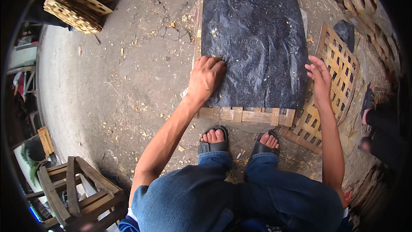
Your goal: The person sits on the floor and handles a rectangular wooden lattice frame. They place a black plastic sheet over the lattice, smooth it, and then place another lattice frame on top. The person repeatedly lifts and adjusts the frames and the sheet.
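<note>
A wrinkled black plastic sheet (257, 45), speckled with pale crumbs, lies over a woven bamboo tray (246, 115) on the ground before my feet. The tray's slatted rim shows along the near side and the left edge. My left hand (206, 77) is on the sheet's left edge with its fingers curled in and closed on the plastic; the fingertips are hidden. Just off the sheet's right edge, my right hand (320, 77) is raised with loosely bent fingers apart and nothing visible in them.
A second bamboo lattice tray (332, 81) lies at the right, partly beside the covered one. Stacked lattice trays (77, 4) stand at the far left. A wooden frame stool (79, 191) is at the near left. Another person's dark-clad leg (386, 122) shows at the right. Crumbs litter the concrete floor (137, 60).
</note>
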`<action>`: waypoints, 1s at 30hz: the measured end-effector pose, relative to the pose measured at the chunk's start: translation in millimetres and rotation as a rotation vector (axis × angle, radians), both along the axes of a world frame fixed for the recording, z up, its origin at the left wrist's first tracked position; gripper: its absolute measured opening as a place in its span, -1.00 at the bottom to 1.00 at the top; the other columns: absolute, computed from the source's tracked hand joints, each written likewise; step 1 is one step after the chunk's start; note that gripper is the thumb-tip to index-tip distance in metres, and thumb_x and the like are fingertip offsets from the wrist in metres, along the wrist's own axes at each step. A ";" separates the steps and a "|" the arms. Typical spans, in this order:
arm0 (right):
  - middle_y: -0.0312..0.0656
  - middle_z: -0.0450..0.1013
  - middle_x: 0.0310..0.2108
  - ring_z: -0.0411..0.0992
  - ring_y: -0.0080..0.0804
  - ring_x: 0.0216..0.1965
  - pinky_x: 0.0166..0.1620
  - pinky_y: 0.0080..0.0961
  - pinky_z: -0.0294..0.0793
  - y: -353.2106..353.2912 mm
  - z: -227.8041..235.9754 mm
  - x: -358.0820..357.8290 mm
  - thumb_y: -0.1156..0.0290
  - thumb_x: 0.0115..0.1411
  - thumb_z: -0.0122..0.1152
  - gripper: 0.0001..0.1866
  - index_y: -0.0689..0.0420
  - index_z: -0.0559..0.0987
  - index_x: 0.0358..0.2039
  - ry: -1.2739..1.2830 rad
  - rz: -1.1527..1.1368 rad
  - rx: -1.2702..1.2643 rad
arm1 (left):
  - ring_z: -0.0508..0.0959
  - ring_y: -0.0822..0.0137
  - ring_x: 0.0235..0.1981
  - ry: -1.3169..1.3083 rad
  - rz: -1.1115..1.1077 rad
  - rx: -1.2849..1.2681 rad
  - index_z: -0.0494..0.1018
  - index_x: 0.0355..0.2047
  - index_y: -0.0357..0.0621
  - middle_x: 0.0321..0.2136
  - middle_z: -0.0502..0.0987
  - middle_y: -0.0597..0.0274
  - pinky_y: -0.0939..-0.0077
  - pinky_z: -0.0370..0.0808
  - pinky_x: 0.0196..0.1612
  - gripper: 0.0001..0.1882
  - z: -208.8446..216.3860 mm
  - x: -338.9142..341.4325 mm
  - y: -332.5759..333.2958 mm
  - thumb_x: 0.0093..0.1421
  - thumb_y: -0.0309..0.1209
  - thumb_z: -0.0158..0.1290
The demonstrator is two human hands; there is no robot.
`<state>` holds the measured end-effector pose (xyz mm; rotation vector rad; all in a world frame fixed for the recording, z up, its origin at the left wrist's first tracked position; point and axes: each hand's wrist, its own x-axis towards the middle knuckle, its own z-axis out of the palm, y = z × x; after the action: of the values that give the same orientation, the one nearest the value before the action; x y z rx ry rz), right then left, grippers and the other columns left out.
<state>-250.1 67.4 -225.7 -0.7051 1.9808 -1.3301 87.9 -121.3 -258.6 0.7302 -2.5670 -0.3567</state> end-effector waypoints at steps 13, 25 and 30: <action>-0.24 0.53 0.02 0.48 -0.55 -0.09 0.01 -0.54 0.40 -3.4 6.9 1.6 0.33 0.40 0.07 -0.72 0.16 0.55 0.04 -0.119 0.008 0.042 | 0.57 -0.01 -0.19 0.012 0.025 0.192 0.56 -0.20 -0.20 -0.28 0.58 0.06 0.18 0.56 -0.08 -0.78 13.2 0.6 -13.4 0.11 -0.60 0.11; -0.19 0.53 0.00 0.48 -0.53 -0.09 0.00 -0.55 0.44 -6.3 11.3 -1.0 0.34 0.39 0.04 -0.68 0.21 0.52 0.07 -0.176 -0.004 0.023 | 0.64 0.21 -0.12 0.467 0.813 0.454 0.58 -0.06 -0.20 -0.13 0.63 0.05 0.30 0.57 0.01 -0.75 4.6 149.5 -113.5 0.27 -0.46 0.14; -0.20 0.53 0.00 0.48 -0.55 -0.09 0.00 -0.56 0.43 -2.6 10.8 -8.7 0.34 0.39 0.04 -0.68 0.20 0.52 0.08 -0.139 -0.010 0.039 | 0.46 0.01 0.12 -0.218 0.787 -0.015 0.55 0.03 -0.14 0.06 0.53 -0.03 0.09 0.43 0.16 -0.65 -2.2 174.3 -93.3 0.25 -0.38 0.08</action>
<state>-258.9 64.8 -214.9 -0.5697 1.8966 -1.3060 262.2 -214.6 -260.8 1.7468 -2.2212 0.0040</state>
